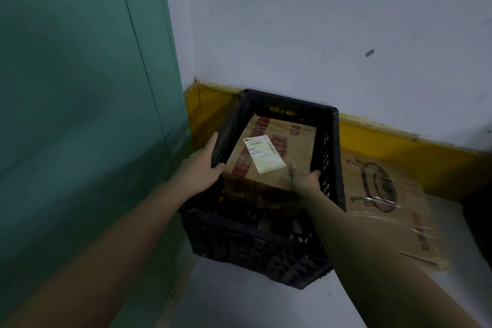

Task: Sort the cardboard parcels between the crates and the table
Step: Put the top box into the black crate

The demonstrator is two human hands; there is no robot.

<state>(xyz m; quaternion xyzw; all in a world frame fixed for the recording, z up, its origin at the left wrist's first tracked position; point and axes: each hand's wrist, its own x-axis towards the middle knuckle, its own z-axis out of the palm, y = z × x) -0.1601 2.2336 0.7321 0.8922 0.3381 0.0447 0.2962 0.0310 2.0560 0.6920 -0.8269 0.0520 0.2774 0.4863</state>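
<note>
Here the left hand (203,168) grips the left wall of the black crate (330,157), thumb hooked inside. The right hand (303,178) seems to pinch the near right corner of the labelled cardboard parcel (271,157) lying inside the crate.

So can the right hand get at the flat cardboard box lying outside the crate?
Probably yes: the flat cardboard box lies uncovered just right of the crate, but the right hand now grips the parcel inside.
</note>
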